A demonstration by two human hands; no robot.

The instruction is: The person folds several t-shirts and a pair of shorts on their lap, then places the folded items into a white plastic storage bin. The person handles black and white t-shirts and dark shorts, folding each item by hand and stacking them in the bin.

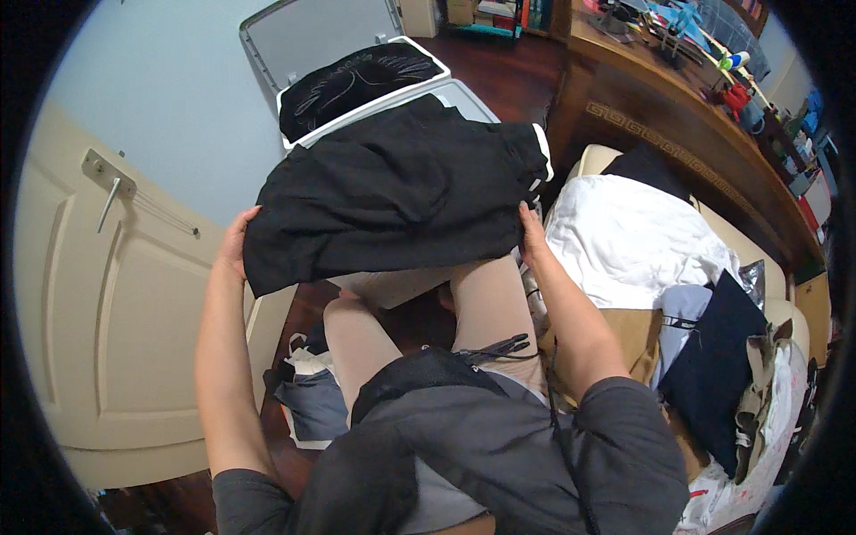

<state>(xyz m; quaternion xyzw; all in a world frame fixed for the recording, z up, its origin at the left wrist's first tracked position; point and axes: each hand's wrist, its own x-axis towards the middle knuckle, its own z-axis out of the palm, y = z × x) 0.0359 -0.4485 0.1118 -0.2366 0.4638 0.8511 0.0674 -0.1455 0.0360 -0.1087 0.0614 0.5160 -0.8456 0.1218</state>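
A black cloth garment (394, 194) with white trim at its right end is spread between my two hands above my lap. My left hand (234, 244) grips its left edge, and my right hand (531, 234) grips its lower right edge. Behind the garment, partly covered by it, stands a pale storage box (471, 100) with its grey lid (314, 37) raised against the wall. A folded black garment with a thin line pattern (361, 83) lies in the box.
At right, a cream seat (769, 267) carries a white cloth (635, 234), a dark navy cloth (712, 368) and other clothes. A wooden desk (669, 114) stands behind it. A panelled door (147, 321) is at left. Folded clothes (311, 404) lie low beside my leg.
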